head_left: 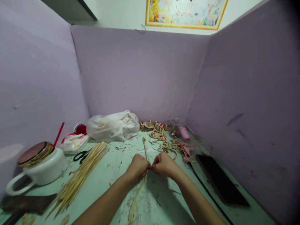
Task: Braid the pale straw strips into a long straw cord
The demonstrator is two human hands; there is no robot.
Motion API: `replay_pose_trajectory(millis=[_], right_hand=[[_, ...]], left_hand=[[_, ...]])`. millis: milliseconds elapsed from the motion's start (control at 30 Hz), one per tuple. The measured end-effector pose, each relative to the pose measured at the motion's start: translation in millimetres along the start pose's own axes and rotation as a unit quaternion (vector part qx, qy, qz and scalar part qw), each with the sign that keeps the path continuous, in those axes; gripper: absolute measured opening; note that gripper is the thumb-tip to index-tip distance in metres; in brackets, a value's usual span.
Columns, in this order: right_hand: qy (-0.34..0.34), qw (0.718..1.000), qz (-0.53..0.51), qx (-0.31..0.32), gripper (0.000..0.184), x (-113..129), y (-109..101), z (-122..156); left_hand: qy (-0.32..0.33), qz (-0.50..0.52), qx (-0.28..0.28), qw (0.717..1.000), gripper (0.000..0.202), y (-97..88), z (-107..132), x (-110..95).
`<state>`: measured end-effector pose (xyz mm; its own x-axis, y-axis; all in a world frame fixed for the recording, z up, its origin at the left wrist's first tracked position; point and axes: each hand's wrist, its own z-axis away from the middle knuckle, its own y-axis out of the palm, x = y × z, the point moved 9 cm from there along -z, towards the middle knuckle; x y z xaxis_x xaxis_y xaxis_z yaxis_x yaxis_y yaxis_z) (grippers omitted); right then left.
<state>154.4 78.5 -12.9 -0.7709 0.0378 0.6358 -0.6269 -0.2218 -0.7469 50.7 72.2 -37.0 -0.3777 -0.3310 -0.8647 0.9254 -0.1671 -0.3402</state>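
My left hand is closed around a thin straw cord near the middle of the table. One end of the cord runs away from me to a small knotted tip, and a loose flat straw strand trails toward me below the hand. Close beside it, my right hand is pinched, its fingertips meeting those of the left at the cord. Exactly what lies between the right fingertips is hidden. To the left lies a bundle of pale straw strips, with black-handled scissors partly under it.
A white mug with a round lidded container on top stands left, above a dark metal-headed tool. Behind are a plastic bag and woven straw ornaments. At right are a pink thread spool, black cable and phone.
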Motion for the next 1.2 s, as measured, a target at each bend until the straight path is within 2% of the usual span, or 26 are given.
replay_pose_trajectory(millis=[100, 233, 300, 400, 433, 500, 567, 600, 733, 800, 900, 1000, 1067, 1100, 1133, 1167, 1200], right_hand=[[-0.030, 0.999, 0.034, 0.002, 0.010, 13.7, 4.7, 7.9], [-0.087, 0.995, 0.043, -0.010, 0.013, 27.3, 12.0, 12.4], [-0.080, 0.996, 0.013, 0.038, 0.012, 25.0, 16.9, 12.4], [-0.022, 0.987, -0.093, 0.128, 0.012, 13.1, 16.5, 12.6], [-0.006, 0.985, -0.130, 0.117, 0.013, 9.0, 8.7, 11.1], [0.035, 0.983, -0.177, 0.045, 0.013, -3.2, -11.5, 7.1], [0.074, 0.978, -0.197, -0.011, 0.011, -14.2, -21.4, 5.9], [0.078, 0.976, -0.203, -0.006, 0.011, -15.3, -18.3, 5.7], [0.033, 0.968, -0.228, 0.096, 0.019, -2.3, 16.6, 5.9], [0.032, 0.966, -0.237, 0.102, 0.018, -1.9, 26.1, 4.7], [0.042, 0.966, -0.237, 0.090, 0.016, -7.4, 28.0, 1.1], [0.053, 0.972, -0.195, 0.118, 0.014, -11.5, 19.7, 2.1], [0.049, 0.986, -0.117, 0.112, 0.010, -11.3, 2.0, 6.4], [0.048, 0.993, -0.056, 0.089, 0.009, -11.0, -10.3, 9.7], [0.014, 0.999, -0.005, 0.028, 0.006, -4.4, -27.8, 13.6], [-0.039, 0.999, 0.019, -0.027, 0.005, 5.8, -40.9, 20.5], [-0.086, 0.995, 0.012, -0.043, 0.011, 13.0, -43.0, 29.6]], left_hand=[[-0.035, 0.003, 0.005, 0.999, 0.021, -1.1, 2.5, 5.3], [-0.008, 0.007, 0.049, 0.999, 0.014, -1.2, -8.4, 11.1], [0.009, 0.013, 0.070, 0.997, 0.009, -2.2, -15.4, 14.2], [0.022, 0.033, 0.109, 0.993, 0.008, -1.3, -19.6, 14.9], [0.027, 0.041, 0.121, 0.991, 0.010, -0.6, -19.1, 13.3], [0.037, 0.060, 0.137, 0.988, 0.012, 0.3, -17.2, 9.2], [0.044, 0.069, 0.146, 0.986, 0.012, 1.4, -16.0, 7.0], [0.045, 0.070, 0.147, 0.986, 0.012, 1.7, -16.3, 7.3], [0.042, 0.064, 0.137, 0.988, 0.010, 1.9, -19.8, 11.9], [0.044, 0.071, 0.136, 0.987, 0.007, 2.7, -19.8, 12.1], [0.043, 0.074, 0.127, 0.988, 0.002, 2.4, -17.4, 9.6], [0.038, 0.069, 0.119, 0.990, 0.004, 2.0, -14.1, 6.1], [0.033, 0.067, 0.115, 0.991, 0.005, 2.1, -12.1, 4.7], [0.031, 0.063, 0.111, 0.991, 0.007, 1.9, -11.3, 4.5], [0.028, 0.057, 0.107, 0.992, 0.009, 1.8, -10.5, 4.7], [0.025, 0.050, 0.105, 0.993, 0.011, 1.8, -9.8, 5.1], [0.021, 0.044, 0.099, 0.994, 0.013, 1.0, -9.4, 5.9]])
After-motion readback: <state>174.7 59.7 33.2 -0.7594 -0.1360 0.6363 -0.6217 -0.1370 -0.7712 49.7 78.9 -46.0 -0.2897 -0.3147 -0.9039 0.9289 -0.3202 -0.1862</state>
